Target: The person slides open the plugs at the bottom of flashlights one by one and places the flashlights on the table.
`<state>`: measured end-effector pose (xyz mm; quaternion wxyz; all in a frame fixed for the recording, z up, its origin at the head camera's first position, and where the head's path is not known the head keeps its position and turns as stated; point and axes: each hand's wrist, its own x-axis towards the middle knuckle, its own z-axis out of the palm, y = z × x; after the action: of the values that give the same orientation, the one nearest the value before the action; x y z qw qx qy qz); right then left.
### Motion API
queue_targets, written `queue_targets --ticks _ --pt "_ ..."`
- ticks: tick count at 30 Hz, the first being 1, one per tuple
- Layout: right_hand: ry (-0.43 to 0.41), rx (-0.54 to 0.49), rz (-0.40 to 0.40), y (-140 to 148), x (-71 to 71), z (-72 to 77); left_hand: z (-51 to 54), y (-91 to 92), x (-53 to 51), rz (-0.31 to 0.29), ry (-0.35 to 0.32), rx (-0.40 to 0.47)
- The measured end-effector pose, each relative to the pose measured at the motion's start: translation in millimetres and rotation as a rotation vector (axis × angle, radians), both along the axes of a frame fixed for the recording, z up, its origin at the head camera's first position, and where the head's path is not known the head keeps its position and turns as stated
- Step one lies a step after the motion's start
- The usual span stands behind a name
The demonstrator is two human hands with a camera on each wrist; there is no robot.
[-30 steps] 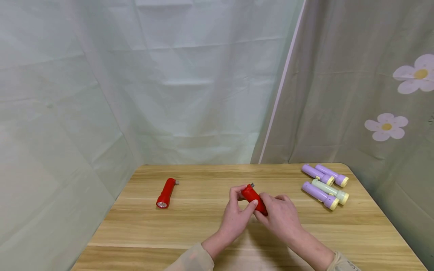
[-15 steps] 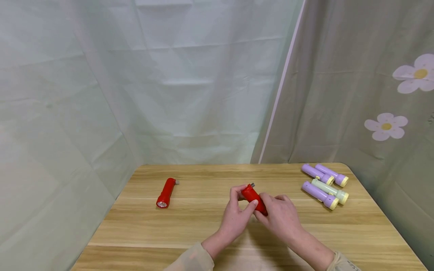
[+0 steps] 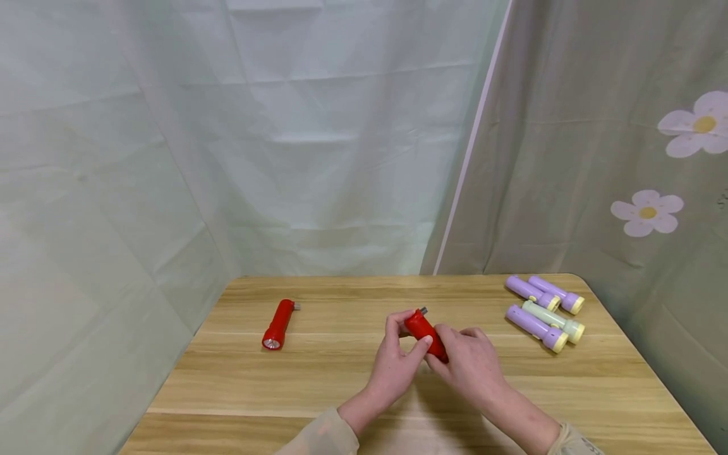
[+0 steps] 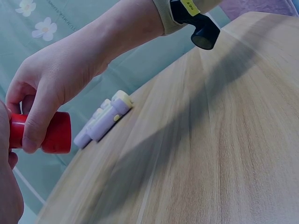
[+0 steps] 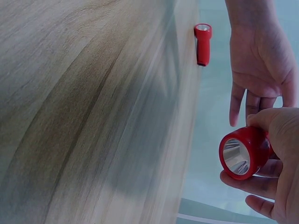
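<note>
Both hands hold one red flashlight (image 3: 423, 327) above the middle of the table. At its tail end my left hand (image 3: 394, 366) pinches it between thumb and fingers, and metal plug prongs (image 3: 423, 310) stick out there. My right hand (image 3: 469, 363) grips the head end, with the thumb and fingers round it. The right wrist view shows the reflector (image 5: 237, 157) of this flashlight facing out from the right hand. A second red flashlight (image 3: 279, 323) lies on the left of the table, its prongs out to the side and its lens toward the front.
On the right of the wooden table (image 3: 256, 385) lie several flashlights: purple ones such as the front flashlight (image 3: 534, 327) and a pale green flashlight (image 3: 554, 321). Curtains (image 3: 341, 158) hang behind and beside the table. A black wrist camera (image 4: 204, 32) sits on the right sleeve.
</note>
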<state>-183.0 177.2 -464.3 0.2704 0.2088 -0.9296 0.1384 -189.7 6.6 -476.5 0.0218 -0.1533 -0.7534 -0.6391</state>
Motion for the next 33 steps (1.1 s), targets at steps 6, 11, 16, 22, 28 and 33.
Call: queue_targets --ticks 6,11,16,22,28,33 --pt "0.035 -0.01 0.01 -0.5 0.9 -1.3 -1.4 -0.5 0.4 -0.001 0.017 -0.003" --pt "0.032 -0.01 0.012 -1.2 1.9 -0.6 -1.2 -0.5 1.0 -0.012 0.013 0.014" --pt "0.005 -0.001 0.003 -1.1 1.8 -0.4 -0.1 -0.7 1.3 -0.018 0.007 0.017" --pt "0.007 0.002 0.006 -1.2 1.3 -0.7 0.1 -1.1 1.4 -0.02 0.008 0.012" --pt "0.021 0.005 0.013 -1.1 1.4 -0.9 -0.1 -0.9 0.9 -0.021 -0.002 0.018" --pt "0.026 0.003 0.015 -1.3 0.9 -0.7 -0.5 -1.0 -0.1 -0.025 -0.013 0.023"
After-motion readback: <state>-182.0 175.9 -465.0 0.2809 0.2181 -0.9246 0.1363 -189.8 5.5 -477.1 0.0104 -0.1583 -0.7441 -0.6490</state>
